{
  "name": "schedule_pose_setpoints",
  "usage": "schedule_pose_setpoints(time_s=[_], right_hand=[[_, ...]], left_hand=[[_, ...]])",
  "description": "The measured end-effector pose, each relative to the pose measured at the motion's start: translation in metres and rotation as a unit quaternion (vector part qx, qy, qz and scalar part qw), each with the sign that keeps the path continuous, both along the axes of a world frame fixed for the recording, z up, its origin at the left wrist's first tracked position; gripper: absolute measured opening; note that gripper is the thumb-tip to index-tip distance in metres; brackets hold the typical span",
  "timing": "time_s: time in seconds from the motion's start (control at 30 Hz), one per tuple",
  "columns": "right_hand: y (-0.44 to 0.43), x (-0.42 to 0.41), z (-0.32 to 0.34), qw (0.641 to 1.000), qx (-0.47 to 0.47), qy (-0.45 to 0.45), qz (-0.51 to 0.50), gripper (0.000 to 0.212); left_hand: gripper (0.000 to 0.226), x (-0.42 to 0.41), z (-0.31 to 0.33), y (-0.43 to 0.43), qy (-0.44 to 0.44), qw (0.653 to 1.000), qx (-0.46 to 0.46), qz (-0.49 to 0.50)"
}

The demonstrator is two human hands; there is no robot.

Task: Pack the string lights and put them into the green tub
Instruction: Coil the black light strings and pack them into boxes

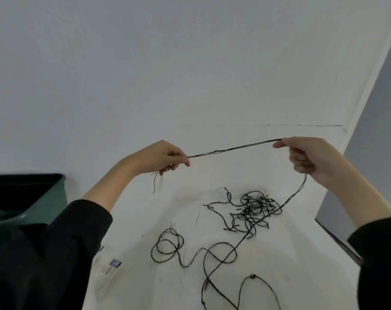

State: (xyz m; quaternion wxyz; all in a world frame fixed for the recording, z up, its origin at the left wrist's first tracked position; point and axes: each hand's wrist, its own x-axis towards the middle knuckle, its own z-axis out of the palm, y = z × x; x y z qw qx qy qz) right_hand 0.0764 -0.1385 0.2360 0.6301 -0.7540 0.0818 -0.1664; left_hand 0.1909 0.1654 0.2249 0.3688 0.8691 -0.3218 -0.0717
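We are pinching the string lights (234,149) in left hand (158,158) and right hand (308,157) fingers (183,162), pulling slowly so nothing below them knots.

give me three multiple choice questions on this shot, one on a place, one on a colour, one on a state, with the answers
1. Where is the green tub?
A. at the left edge of the view
B. at the right edge
C. top centre

2. What colour is the cord of the string lights?
A. white
B. black
C. red

3. How is the stretch between the left hand and the right hand?
A. pulled nearly straight in the air
B. lying slack
C. wound in a neat coil

Answers:
1 A: the tub sits by the left sleeve.
2 B: the cord is black against the white table.
3 A: both hands pinch it and it runs nearly straight between them.
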Motion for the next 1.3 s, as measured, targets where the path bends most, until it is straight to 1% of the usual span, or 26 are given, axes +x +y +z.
schedule_pose_setpoints(time_s=[0.07,0.1,0.13,0.2,0.23,0.3,0.37,0.43,0.5,0.57,0.67,0.77,0.83,0.9,0.93,0.97,1.03,1.07,1.13,1.17,1.2,1.23,1.27,1.3], right_hand=[[-0.010,-0.007,-0.005,1.000,0.013,-0.011,-0.023,0.021],[-0.013,-0.009,-0.007,0.999,0.010,-0.013,-0.032,0.021],[-0.015,-0.011,-0.010,0.999,0.005,-0.008,-0.037,0.021],[-0.013,-0.015,-0.013,0.999,-0.012,0.004,-0.033,0.022],[-0.011,-0.015,-0.016,0.999,-0.020,0.015,-0.026,0.022],[-0.005,-0.016,-0.024,0.999,-0.024,0.034,-0.013,0.023],[0.003,-0.015,-0.033,0.999,0.000,0.050,0.002,0.020],[0.012,-0.011,-0.042,0.996,0.049,0.066,0.022,0.014],[0.020,-0.009,-0.050,0.991,0.100,0.076,0.036,0.012],[0.026,-0.005,-0.058,0.987,0.125,0.083,0.052,0.012],[0.036,0.000,-0.067,0.986,0.101,0.101,0.089,0.013],[0.054,0.006,-0.072,0.974,0.094,0.137,0.156,0.014],[0.067,0.009,-0.071,0.964,0.051,0.165,0.201,0.014],[0.072,0.013,-0.065,0.967,0.023,0.158,0.198,0.016],[0.070,0.016,-0.058,0.972,0.036,0.139,0.184,0.018],[0.065,0.018,-0.049,0.976,0.073,0.115,0.167,0.020],[0.051,0.022,-0.030,0.974,0.174,0.067,0.132,0.021],[0.042,0.023,-0.020,0.969,0.213,0.045,0.116,0.021],[0.027,0.021,-0.002,0.966,0.241,0.006,0.090,0.021],[0.021,0.018,0.004,0.970,0.229,-0.004,0.079,0.021],[0.017,0.016,0.011,0.979,0.191,-0.007,0.068,0.022],[0.015,0.013,0.016,0.992,0.112,0.000,0.050,0.023],[0.015,0.011,0.020,0.999,-0.003,0.019,0.028,0.023],[0.017,0.010,0.023,0.992,-0.124,0.040,0.003,0.023]], left_hand=[[0.018,0.007,-0.033,0.001,-0.018,0.999,0.038,0.016],[0.016,0.011,-0.052,0.000,-0.029,0.997,0.074,0.024],[0.019,0.013,-0.074,-0.003,-0.032,0.992,0.115,0.032],[0.039,0.011,-0.116,-0.008,-0.007,0.982,0.184,0.044],[0.046,0.007,-0.136,-0.011,0.010,0.978,0.202,0.043],[0.050,-0.003,-0.172,-0.018,0.035,0.975,0.217,0.030],[0.052,-0.016,-0.200,-0.025,0.062,0.969,0.239,0.012],[0.044,-0.028,-0.220,-0.031,0.081,0.966,0.244,-0.010],[0.025,-0.033,-0.226,-0.036,0.073,0.973,0.217,-0.038],[0.015,-0.033,-0.216,-0.041,0.066,0.982,0.173,-0.043],[0.015,-0.032,-0.171,-0.053,0.076,0.991,0.094,-0.054],[0.019,-0.034,-0.110,-0.065,0.019,0.997,0.027,-0.065],[0.018,-0.033,-0.074,-0.068,-0.040,0.998,-0.010,-0.046],[0.017,-0.031,-0.049,-0.063,-0.057,0.998,-0.024,-0.034],[0.018,-0.030,-0.039,-0.058,-0.041,0.998,-0.026,-0.032],[0.020,-0.029,-0.033,-0.052,-0.007,0.999,-0.031,-0.034],[0.021,-0.026,-0.026,-0.036,0.070,0.995,-0.050,-0.045],[0.020,-0.024,-0.025,-0.029,0.095,0.993,-0.056,-0.049],[0.020,-0.018,-0.026,-0.012,0.112,0.992,-0.053,-0.040],[0.020,-0.016,-0.027,-0.004,0.113,0.992,-0.048,-0.029],[0.020,-0.014,-0.025,0.003,0.108,0.993,-0.045,-0.015],[0.020,-0.012,-0.021,0.009,0.101,0.994,-0.048,-0.004],[0.020,-0.012,-0.015,0.012,0.092,0.994,-0.060,0.002],[0.021,-0.014,-0.007,0.011,0.081,0.994,-0.079,0.000]])
